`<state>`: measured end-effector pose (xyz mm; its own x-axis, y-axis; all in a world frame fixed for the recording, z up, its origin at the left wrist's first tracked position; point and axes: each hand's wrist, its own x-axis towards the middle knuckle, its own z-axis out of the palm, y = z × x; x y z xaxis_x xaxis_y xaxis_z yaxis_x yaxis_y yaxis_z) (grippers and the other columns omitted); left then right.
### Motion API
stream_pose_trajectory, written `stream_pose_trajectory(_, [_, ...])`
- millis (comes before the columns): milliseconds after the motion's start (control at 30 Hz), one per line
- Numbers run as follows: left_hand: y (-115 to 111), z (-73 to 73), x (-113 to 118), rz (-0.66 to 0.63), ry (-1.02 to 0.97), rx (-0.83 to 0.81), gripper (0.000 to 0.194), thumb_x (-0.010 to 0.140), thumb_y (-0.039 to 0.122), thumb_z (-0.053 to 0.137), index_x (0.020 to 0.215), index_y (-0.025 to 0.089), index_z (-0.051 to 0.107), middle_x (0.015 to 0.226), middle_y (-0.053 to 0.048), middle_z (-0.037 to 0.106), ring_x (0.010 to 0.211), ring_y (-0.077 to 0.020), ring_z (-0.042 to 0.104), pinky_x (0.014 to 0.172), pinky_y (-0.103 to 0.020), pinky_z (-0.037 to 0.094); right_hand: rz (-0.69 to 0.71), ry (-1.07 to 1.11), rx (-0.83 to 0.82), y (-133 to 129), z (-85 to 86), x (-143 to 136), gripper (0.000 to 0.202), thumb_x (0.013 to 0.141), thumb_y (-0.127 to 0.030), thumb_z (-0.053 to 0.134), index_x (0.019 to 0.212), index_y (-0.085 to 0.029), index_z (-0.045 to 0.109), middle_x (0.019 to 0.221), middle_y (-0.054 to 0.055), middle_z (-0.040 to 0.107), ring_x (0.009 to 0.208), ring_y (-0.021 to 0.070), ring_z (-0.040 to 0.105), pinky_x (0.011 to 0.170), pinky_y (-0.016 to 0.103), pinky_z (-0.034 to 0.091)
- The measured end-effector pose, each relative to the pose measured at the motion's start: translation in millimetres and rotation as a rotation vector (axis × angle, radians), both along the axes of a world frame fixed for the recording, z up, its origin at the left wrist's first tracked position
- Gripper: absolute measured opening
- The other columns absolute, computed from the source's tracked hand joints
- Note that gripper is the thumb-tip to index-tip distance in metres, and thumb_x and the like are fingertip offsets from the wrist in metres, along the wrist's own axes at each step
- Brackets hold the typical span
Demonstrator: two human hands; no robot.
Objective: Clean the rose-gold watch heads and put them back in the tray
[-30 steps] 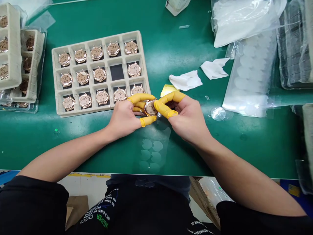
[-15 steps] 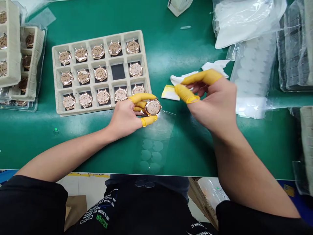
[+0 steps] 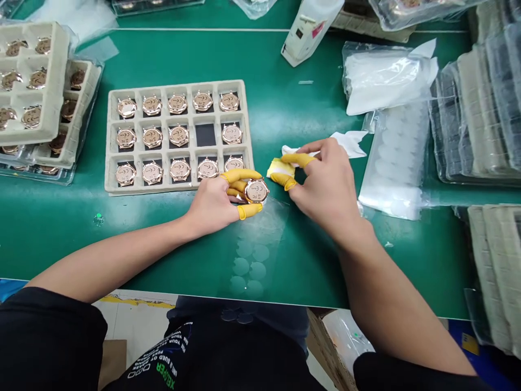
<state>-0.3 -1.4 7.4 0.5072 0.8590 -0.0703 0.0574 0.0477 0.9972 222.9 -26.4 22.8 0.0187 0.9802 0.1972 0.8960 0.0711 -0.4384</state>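
Note:
My left hand (image 3: 215, 203), in yellow finger cots, is closed round a rose-gold watch case (image 3: 256, 191) and holds it with its printed back facing up. To the right, the cotted thumb and forefinger of my right hand (image 3: 325, 190) close on a small yellow-and-white pad (image 3: 280, 168) at the table. Crumpled white paper (image 3: 350, 144) lies just behind those fingers. A moulded tray (image 3: 179, 191) beyond my left hand carries rows of similar watch cases, backs up. One compartment there shows only its black liner (image 3: 205, 135).
A clear sheet of round films (image 3: 249, 266) lies near the front edge. Stacked watch trays (image 3: 30, 136) stand at left. At right are a bag of white wipes (image 3: 386, 81), a film pack (image 3: 396, 163) and stacked trays (image 3: 472, 119). A white bottle (image 3: 311, 32) stands behind.
My right hand has come down and left, its thumb and forefinger closing on the yellow-and-white pad. My left hand keeps the watch case. The camera view has shifted, showing more of the table's far side.

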Motion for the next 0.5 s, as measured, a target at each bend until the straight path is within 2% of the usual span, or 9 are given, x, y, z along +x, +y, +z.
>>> stream_pose_trajectory(100, [1,-0.9,0,-0.004,0.003,-0.010,0.055,0.066,0.019,0.090,0.119,0.019,0.074,0.088,-0.003,0.077,0.077,-0.0154,0.074,0.077,-0.031,0.067,0.010,-0.079,0.043,-2,4.8,-10,0.020,0.088,-0.023,0.063,0.105,-0.018,0.072,0.124,0.021,0.060,0.112,0.0394,0.057,0.090,0.058,0.049])
stream_pose_trajectory(167, [1,-0.8,0,-0.003,-0.003,-0.008,0.056,0.066,0.019,0.089,0.120,0.018,0.073,0.089,-0.003,0.077,0.077,-0.0155,0.074,0.077,-0.031,0.067,-0.024,-0.075,0.041,-4,10.2,-11,0.015,0.086,-0.021,0.064,0.100,-0.018,0.071,0.115,0.019,0.064,0.108,0.0377,0.058,0.089,0.056,0.049])
stream_pose_trajectory(233, [1,0.4,0,0.004,-0.001,-0.019,0.056,0.066,0.019,0.089,0.120,0.018,0.073,0.089,-0.003,0.077,0.077,-0.0149,0.074,0.076,-0.029,0.066,-0.087,0.036,0.027,-7,15.2,-8,0.010,0.085,-0.024,0.067,0.094,-0.020,0.070,0.099,0.014,0.067,0.097,0.0325,0.060,0.086,0.051,0.050])
stream_pose_trajectory(300, [1,2.5,0,0.016,0.011,-0.047,0.057,0.065,0.019,0.089,0.120,0.017,0.073,0.089,-0.003,0.077,0.077,-0.0139,0.074,0.076,-0.027,0.065,-0.127,0.271,0.018,-10,18.6,-5,0.010,0.086,-0.030,0.070,0.092,-0.023,0.069,0.087,0.008,0.067,0.084,0.0257,0.061,0.079,0.044,0.051])
stream_pose_trajectory(400, [0,4.9,0,0.026,0.012,-0.097,0.057,0.064,0.019,0.089,0.119,0.016,0.072,0.090,-0.003,0.078,0.078,-0.0131,0.075,0.077,-0.025,0.065,-0.045,0.577,-0.022,-18,20.1,-9,0.015,0.089,-0.039,0.068,0.088,-0.024,0.064,0.083,0.003,0.065,0.074,0.0185,0.060,0.070,0.035,0.050])
stream_pose_trajectory(500, [0,4.8,0,0.021,-0.016,-0.130,0.058,0.064,0.018,0.090,0.119,0.016,0.071,0.091,-0.003,0.079,0.077,-0.0130,0.076,0.075,-0.024,0.065,0.093,0.533,-0.069,-23,16.5,-23,0.010,0.089,-0.032,0.065,0.086,-0.024,0.059,0.089,0.004,0.068,0.076,0.0182,0.062,0.068,0.032,0.049])
